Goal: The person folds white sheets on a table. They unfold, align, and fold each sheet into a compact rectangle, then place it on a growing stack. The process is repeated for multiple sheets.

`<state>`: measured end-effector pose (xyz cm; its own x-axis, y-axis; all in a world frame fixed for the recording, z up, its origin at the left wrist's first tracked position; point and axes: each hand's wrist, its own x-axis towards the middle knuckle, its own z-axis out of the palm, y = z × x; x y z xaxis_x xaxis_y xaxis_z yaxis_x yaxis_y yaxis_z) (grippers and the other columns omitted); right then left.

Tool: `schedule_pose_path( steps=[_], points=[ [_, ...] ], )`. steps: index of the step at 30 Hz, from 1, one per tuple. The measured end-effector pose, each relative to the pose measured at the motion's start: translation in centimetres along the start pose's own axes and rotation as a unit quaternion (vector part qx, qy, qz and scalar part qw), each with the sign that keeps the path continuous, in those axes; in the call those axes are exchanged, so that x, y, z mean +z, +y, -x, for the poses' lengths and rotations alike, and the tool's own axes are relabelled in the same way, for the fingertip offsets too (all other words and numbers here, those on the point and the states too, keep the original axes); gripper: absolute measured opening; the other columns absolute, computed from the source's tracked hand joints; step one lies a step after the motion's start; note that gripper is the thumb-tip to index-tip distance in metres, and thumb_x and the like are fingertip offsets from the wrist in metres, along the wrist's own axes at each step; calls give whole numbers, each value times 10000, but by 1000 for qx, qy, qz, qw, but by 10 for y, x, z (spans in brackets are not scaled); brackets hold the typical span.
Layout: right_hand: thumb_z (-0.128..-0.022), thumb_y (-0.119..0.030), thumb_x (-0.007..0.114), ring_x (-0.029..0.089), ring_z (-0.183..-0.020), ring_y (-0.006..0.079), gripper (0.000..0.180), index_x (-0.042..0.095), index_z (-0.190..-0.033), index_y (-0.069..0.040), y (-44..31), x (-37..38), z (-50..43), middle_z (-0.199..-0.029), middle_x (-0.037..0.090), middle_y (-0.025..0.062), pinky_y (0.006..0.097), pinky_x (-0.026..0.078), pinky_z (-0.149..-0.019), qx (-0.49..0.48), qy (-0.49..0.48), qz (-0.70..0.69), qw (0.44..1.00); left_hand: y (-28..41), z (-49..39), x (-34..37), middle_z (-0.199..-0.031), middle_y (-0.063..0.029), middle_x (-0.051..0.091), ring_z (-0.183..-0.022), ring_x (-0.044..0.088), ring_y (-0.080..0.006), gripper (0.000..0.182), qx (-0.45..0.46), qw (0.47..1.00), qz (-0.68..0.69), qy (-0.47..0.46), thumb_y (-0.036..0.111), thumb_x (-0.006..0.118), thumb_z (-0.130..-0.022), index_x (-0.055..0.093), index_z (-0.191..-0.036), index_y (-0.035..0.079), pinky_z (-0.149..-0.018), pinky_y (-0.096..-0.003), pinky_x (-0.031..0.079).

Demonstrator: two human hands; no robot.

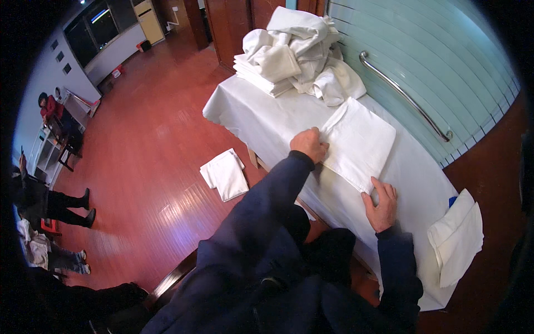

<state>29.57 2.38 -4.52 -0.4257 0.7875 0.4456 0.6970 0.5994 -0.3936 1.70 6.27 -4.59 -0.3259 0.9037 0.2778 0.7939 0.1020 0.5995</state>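
A folded white cloth (359, 144) lies flat on a table covered with a white tablecloth (267, 112), straight in front of me. My left hand (309, 145) has its fingers curled on the cloth's left edge, near a creased fold. At the near right corner rests my right hand (380, 205), thumb and fingers apart and touching the cloth's border. Behind the cloth rises a heap of crumpled white cloths (298, 46). Neatly folded white cloths (267, 81) are stacked under the heap's left side.
More folded white cloth (457, 240) lies at the table's right end, beside a small blue thing. Folded white cloths (225, 174) sit low at the table's left. A metal grab bar (404, 96) runs along the tiled wall. People (52, 108) sit at the far left.
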Motion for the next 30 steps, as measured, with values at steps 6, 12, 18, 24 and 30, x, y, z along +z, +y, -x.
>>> schedule_pose_path(
  steps=[6,12,18,24,30],
  points=[
    [-848,-130,704,603,-653,178,396,608,-1211,-2,5,2,-5,-924,633,122,308,486,-579,147,-44,-218,964,-4,0,-1,-843,-232,678,-838,658,-416,350,-26,996,68,-44,336,658,-738,689,-879,17,-754,-473,521],
    [-927,-134,589,517,-540,92,200,609,-1068,7,-9,-1,-15,-746,595,42,234,424,-442,258,-50,-335,905,-19,18,4,-794,-240,667,-754,660,-400,395,-15,986,163,-25,345,713,-714,688,-890,-7,-705,-460,518],
    [-915,-88,570,471,-505,56,55,580,-928,-36,-56,-7,-3,-709,554,5,202,390,-436,242,-116,-426,864,-60,109,-33,-766,-109,654,-687,618,-151,345,-142,908,385,-83,216,728,-814,649,-995,-67,-611,-314,498],
    [-887,-13,602,520,-487,77,66,611,-953,-11,-132,19,-3,-659,569,20,211,399,-445,144,-318,-499,793,-106,191,-125,-862,-69,651,-731,605,-131,304,-247,865,433,-44,180,743,-835,637,-1013,-43,-659,-280,503],
    [-894,-29,602,519,-501,74,82,624,-953,24,-174,48,5,-663,575,30,213,394,-463,182,-444,-512,712,-150,236,-162,-890,-30,670,-784,602,-99,222,-262,859,434,-66,115,744,-846,663,-1003,-20,-705,-264,490]
  ],
)
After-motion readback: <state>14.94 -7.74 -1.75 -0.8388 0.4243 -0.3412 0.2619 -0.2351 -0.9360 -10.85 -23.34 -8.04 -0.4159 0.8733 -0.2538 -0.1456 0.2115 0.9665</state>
